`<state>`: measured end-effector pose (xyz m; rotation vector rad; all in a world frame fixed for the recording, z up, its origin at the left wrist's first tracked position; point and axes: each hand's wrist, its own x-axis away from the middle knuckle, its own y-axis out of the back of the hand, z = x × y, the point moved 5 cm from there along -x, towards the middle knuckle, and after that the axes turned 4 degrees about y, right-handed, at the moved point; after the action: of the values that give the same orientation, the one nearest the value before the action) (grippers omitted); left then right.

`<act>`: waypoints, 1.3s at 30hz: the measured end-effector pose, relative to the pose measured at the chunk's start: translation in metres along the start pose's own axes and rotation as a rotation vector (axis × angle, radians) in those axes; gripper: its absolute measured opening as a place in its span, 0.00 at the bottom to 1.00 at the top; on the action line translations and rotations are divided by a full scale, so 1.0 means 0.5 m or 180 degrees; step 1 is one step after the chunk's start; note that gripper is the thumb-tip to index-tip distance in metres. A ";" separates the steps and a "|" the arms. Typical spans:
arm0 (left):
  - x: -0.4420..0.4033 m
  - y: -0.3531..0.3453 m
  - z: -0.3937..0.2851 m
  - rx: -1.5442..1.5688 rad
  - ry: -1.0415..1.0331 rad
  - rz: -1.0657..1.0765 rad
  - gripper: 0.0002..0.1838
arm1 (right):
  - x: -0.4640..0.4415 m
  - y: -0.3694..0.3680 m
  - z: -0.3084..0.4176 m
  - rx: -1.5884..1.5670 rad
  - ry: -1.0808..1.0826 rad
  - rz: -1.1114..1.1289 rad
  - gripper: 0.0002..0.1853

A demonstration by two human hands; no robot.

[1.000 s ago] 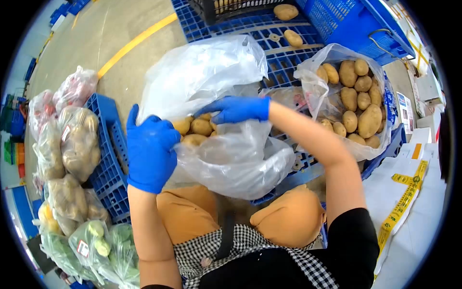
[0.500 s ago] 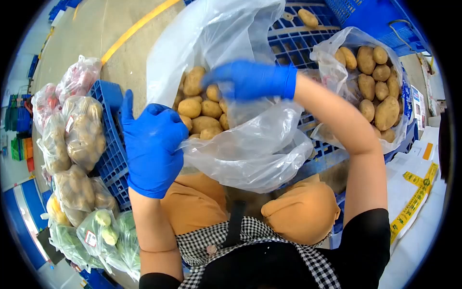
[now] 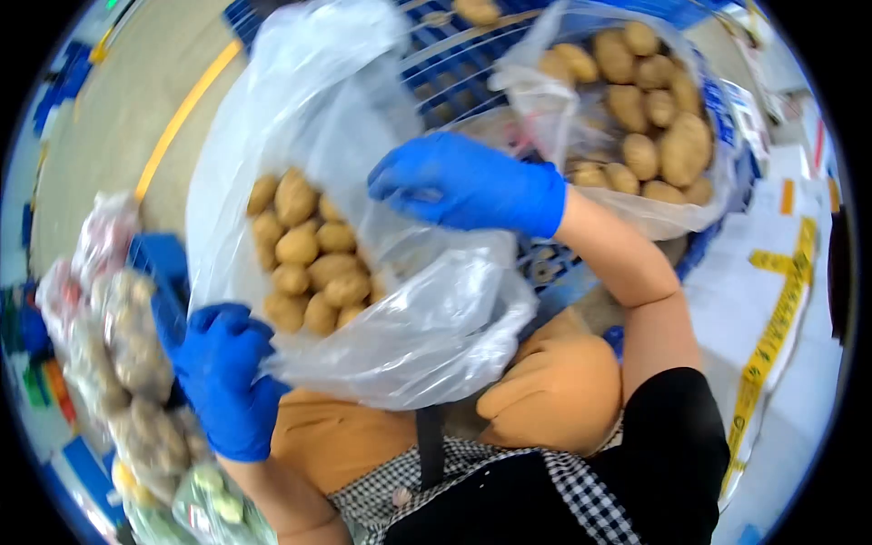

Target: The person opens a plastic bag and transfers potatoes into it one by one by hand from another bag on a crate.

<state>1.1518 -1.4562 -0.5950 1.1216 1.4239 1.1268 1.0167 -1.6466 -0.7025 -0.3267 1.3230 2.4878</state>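
Note:
A large clear plastic bag (image 3: 409,341) stands with its mouth spread wide, and a heap of potatoes (image 3: 313,263) shows inside it. At the bag's near left rim is my left hand (image 3: 227,377) in a blue glove, its fingers curled on the plastic and the index finger sticking out. My right hand (image 3: 463,182), also blue-gloved, hovers over the right side of the bag, palm down. Its fingers are stretched to the left and slightly bent, with no potato seen in them. The underside of this hand is hidden.
A second plastic bag (image 3: 536,91) of potatoes stands at the upper right. One loose potato (image 3: 477,11) lies on the blue crate (image 3: 454,68) behind. Bagged vegetables (image 3: 136,336) are piled at the left. White boxes (image 3: 772,300) with yellow tape stand at the right.
The view has turned, so the bags sit further left. My right hand has moved back from above the potatoes toward the bag's right side. My left hand stays at the rim.

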 end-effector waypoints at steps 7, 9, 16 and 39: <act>0.013 0.007 0.033 -0.0224 0.0139 -0.0364 0.07 | 0.199 0.191 -0.184 -0.1054 -0.1911 -0.1347 0.11; 0.025 0.010 0.035 -0.0400 0.0315 -0.0405 0.06 | 0.096 0.139 -0.123 -0.1561 -0.1284 -0.1131 0.10; 0.014 -0.027 -0.004 -0.0488 0.0373 0.0023 0.06 | -0.272 -0.269 -0.021 0.0277 0.0176 0.2025 0.16; 0.031 -0.021 0.135 0.0740 0.0380 -0.0189 0.08 | -0.238 -0.178 -0.029 -0.0184 -0.0438 0.0338 0.28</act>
<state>1.2158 -1.4360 -0.6144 1.1802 1.7045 1.0191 1.1605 -1.6304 -0.7383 -0.0979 1.2456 2.5877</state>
